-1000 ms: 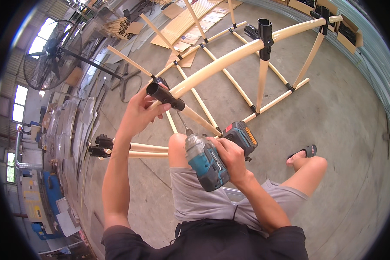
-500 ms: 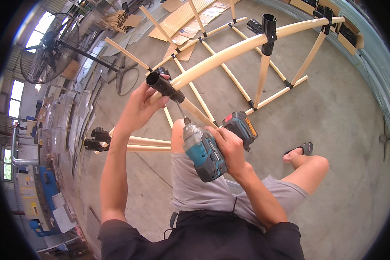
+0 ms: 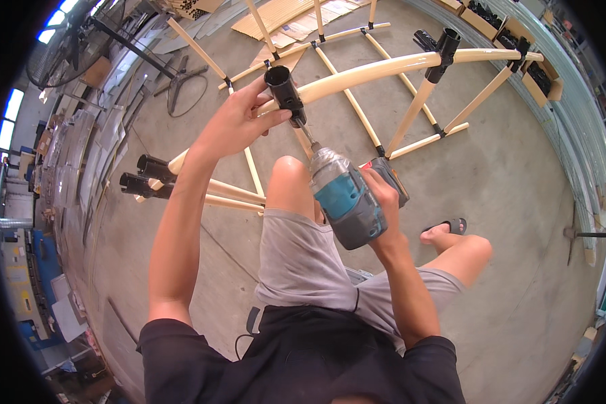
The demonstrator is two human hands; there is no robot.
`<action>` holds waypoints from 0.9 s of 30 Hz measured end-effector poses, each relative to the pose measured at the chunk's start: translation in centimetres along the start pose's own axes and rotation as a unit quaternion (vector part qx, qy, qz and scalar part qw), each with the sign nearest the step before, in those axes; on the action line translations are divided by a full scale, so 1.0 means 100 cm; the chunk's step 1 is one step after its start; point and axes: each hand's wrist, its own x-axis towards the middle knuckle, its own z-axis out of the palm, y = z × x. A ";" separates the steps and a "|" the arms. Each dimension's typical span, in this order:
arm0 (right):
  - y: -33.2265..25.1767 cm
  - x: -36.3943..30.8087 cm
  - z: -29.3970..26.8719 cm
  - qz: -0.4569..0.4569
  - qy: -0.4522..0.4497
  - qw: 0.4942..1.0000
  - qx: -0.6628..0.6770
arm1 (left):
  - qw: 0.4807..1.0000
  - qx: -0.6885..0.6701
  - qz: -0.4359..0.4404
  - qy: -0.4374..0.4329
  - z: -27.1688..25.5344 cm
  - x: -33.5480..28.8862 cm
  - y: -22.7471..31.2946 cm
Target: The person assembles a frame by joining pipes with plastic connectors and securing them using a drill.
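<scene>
My left hand [image 3: 239, 124] is closed around a black pipe connector [image 3: 283, 87] at the near left end of a long beige pipe [image 3: 367, 72]. The connector's open socket faces up. In my right hand [image 3: 382, 198] is a teal and black cordless impact driver [image 3: 347, 195], gripped by its handle with the battery on the far side. Its long bit [image 3: 307, 132] points up and left, with the tip at the connector's lower part. Whether the tip sits in a screw is too small to tell. Another black connector [image 3: 443, 57] joins the same pipe farther right.
Beyond my knees stands a frame of beige pipes [image 3: 347, 94] with upright rods. Loose pipes with black connectors [image 3: 145, 185] lie at left. A fan stand [image 3: 182, 81] is at far left, cardboard boxes of black parts [image 3: 542, 81] at far right. Flat cardboard [image 3: 276, 23] lies behind.
Both hands, the driver and the held connector appear farther up and right in the picture. The view has shifted too. The driver's bit stays at the connector.
</scene>
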 end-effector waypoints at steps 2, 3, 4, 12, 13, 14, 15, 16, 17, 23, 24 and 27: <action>-0.002 -0.008 0.008 0.045 -0.010 0.999 -0.017 | 0.999 0.006 -0.030 -0.020 -0.002 0.002 -0.002; -0.001 -0.012 0.012 0.066 -0.015 0.997 -0.023 | 0.999 0.004 -0.026 -0.018 -0.003 0.002 -0.004; -0.002 -0.014 0.015 0.056 -0.014 0.998 -0.017 | 1.000 0.003 -0.023 -0.016 -0.002 0.002 -0.006; -0.016 -0.010 0.025 0.096 0.034 0.993 0.051 | 0.998 -0.050 -0.029 -0.025 -0.004 0.006 -0.008; -0.019 -0.010 0.025 0.104 0.035 0.992 0.055 | 0.998 -0.053 -0.031 -0.026 -0.006 0.005 -0.008; -0.021 -0.011 0.026 0.108 0.028 0.992 0.060 | 0.998 -0.055 -0.032 -0.026 -0.007 0.004 -0.008; -0.019 -0.012 0.025 0.108 0.023 0.992 0.064 | 0.998 -0.055 -0.031 -0.023 -0.007 0.004 -0.007; -0.016 -0.013 0.024 0.108 0.018 0.992 0.068 | 0.998 -0.054 -0.030 -0.020 -0.007 0.004 -0.007; -0.014 -0.014 0.026 0.104 0.020 0.993 0.054 | 0.998 -0.054 -0.028 -0.016 -0.006 0.004 -0.006; -0.006 -0.008 0.023 0.049 0.023 0.999 -0.007 | 0.998 -0.065 -0.011 0.004 -0.004 0.004 -0.010; -0.008 -0.007 0.023 0.049 0.025 0.998 -0.011 | 0.998 -0.063 -0.014 -0.001 -0.005 0.005 -0.010; -0.008 -0.011 0.024 0.080 0.006 0.997 0.019 | 0.998 -0.059 -0.019 -0.007 -0.006 0.002 -0.008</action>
